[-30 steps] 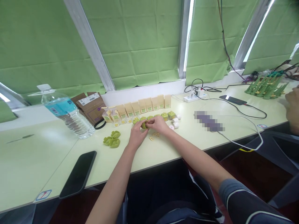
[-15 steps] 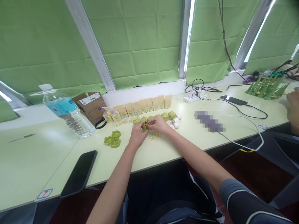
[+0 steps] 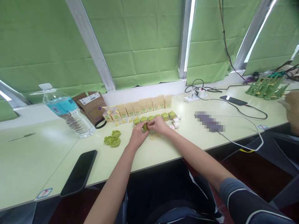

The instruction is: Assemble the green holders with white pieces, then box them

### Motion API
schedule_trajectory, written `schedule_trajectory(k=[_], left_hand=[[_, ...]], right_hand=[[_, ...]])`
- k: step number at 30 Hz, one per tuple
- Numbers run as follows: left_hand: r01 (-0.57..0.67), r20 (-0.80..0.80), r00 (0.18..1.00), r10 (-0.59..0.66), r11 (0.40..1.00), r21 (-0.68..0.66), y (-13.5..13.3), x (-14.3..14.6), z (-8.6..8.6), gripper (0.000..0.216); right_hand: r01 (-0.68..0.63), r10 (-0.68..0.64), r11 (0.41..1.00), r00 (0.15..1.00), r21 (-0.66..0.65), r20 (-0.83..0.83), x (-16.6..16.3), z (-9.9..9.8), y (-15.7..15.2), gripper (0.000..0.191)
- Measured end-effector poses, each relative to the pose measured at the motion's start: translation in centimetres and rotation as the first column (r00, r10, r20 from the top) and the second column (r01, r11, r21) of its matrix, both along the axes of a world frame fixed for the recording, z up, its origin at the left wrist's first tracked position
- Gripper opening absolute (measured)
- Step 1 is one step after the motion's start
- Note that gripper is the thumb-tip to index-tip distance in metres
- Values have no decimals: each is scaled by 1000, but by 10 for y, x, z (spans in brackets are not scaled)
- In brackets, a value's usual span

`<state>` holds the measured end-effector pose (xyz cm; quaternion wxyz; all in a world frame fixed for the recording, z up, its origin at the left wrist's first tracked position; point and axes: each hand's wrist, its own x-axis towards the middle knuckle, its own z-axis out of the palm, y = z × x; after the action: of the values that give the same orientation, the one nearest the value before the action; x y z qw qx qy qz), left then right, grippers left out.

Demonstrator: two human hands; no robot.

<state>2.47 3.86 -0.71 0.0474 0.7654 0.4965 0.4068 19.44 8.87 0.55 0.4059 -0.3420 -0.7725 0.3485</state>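
Note:
My left hand [image 3: 137, 136] and my right hand [image 3: 159, 124] meet over the pale green table [image 3: 28, 155], both pinched on one small green case [image 3: 145, 126]. Behind them runs a row of more small green cases [image 3: 164, 116] and a row of small tan boxes [image 3: 144, 105]. Small yellow loops [image 3: 154, 136] lie just below my right hand. Three green case halves [image 3: 112, 139] sit to the left of my left hand. White round pieces [image 3: 175, 123] lie to the right.
A large water bottle [image 3: 66, 113] and cardboard packets [image 3: 91, 104] stand at back left. A black phone [image 3: 78, 172] lies near the front edge. A power strip [image 3: 195, 96], cables and another phone [image 3: 233, 100] lie to the right. Another person's hand [image 3: 291, 109] is at the far right, by green racks [image 3: 266, 85].
Both hands stay on the green case with only slight finger movement. The other person's hand at the right edge has shifted a little.

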Motion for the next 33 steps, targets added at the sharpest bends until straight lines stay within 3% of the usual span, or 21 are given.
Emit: schedule_trajectory(k=[16,21,25,30,33], left_hand=[[-18,56,998,19,1000,-5,2,1,-1,44],[-47,77,996,50,998,-35,2,3,0,42],[-80,135,987,90,993,-83,0,4,3,42],[-107,167,978,127,986,-125,-4,6,9,41],[-103,179,976,127,985,-136,-6,7,10,40]], right_hand=[[65,-69,989,997,-132,-27,-1,2,2,11],[20,-20,990,1000,-141,-1,0,2,3,16],[63,-62,993,998,-100,15,2,6,0,20],[186,-187,982,982,45,32,3,6,1,15],[186,-192,979,977,80,87,3,5,0,22]])
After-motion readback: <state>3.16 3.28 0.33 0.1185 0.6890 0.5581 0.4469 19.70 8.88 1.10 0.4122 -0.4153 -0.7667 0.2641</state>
